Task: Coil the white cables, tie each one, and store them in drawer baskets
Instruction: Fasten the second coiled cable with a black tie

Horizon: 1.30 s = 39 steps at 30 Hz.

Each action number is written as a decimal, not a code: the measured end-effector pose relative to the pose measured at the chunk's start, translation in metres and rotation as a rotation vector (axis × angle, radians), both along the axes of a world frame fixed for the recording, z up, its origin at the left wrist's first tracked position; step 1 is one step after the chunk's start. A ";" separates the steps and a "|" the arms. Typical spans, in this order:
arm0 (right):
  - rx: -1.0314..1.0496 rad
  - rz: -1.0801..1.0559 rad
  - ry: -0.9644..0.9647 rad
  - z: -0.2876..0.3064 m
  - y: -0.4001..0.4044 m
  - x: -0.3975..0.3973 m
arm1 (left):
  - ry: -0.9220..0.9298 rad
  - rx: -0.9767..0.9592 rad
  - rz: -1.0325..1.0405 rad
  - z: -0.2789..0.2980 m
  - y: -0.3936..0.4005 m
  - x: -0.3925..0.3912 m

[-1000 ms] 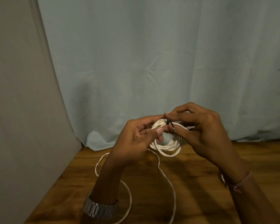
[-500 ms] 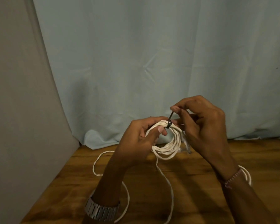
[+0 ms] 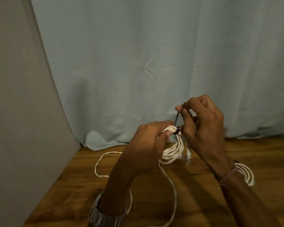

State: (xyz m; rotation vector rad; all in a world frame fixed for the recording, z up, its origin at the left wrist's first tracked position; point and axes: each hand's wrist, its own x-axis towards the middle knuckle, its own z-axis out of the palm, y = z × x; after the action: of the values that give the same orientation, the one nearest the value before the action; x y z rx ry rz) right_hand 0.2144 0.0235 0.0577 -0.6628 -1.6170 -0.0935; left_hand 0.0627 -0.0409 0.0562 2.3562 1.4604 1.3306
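Wooden table (image 3: pixel 203 202); pale blue curtain (image 3: pixel 138 63) behind; grey panel (image 3: pixel 15 95) left.

A pale blue curtain (image 3: pixel 154 63) hangs across the back, its creased hem bunched on the wooden tabletop (image 3: pixel 203 202). A grey fabric panel (image 3: pixel 20 112) closes the left side. Lighting is dim.

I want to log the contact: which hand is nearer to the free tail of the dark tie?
Right. The right hand pinches the dark tie by its raised tail. The left hand is lower, gripping the coiled white cable beside the tie's loop.
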 end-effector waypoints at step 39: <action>0.063 0.110 -0.561 0.006 -0.016 0.000 | -0.801 -0.218 -0.094 0.002 0.008 -0.024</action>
State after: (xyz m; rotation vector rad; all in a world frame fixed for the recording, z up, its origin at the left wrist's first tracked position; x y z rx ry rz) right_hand 0.2148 0.0075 0.0632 -0.5215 -2.1755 -0.2672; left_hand 0.0390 -0.0328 0.0584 1.4483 1.1364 1.6894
